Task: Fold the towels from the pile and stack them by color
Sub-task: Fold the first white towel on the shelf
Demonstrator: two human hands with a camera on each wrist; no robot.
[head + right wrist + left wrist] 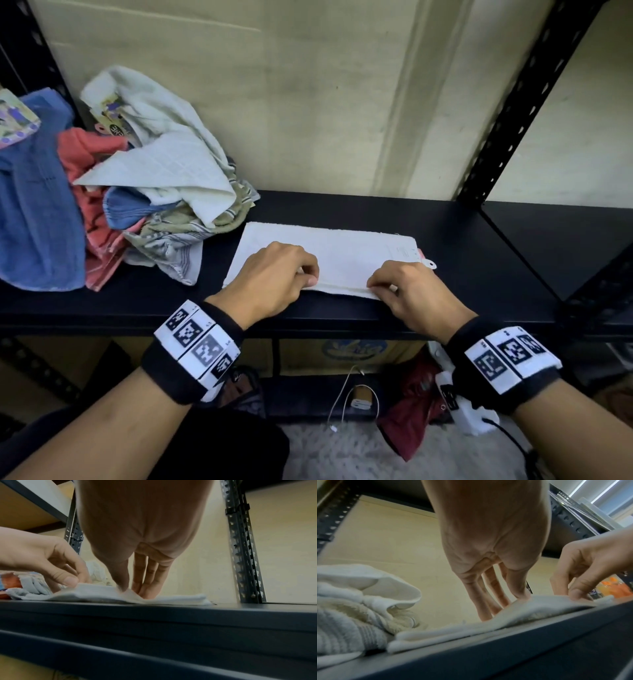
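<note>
A white towel lies folded flat on the black shelf, its near edge along the shelf's front. My left hand pinches that near edge left of the middle, thumb on top. My right hand pinches the same edge further right, raising a small pucker of cloth. The towel pile sits to the left on the shelf, with white, blue, red and striped towels tangled together. A tag sticks out at the white towel's right end.
A blue towel hangs over the pile's left side. Black perforated uprights frame the shelf, with a pale wall behind it. The shelf surface right of the towel is bare. Below the shelf are a cardboard box, a white cable and a dark red cloth.
</note>
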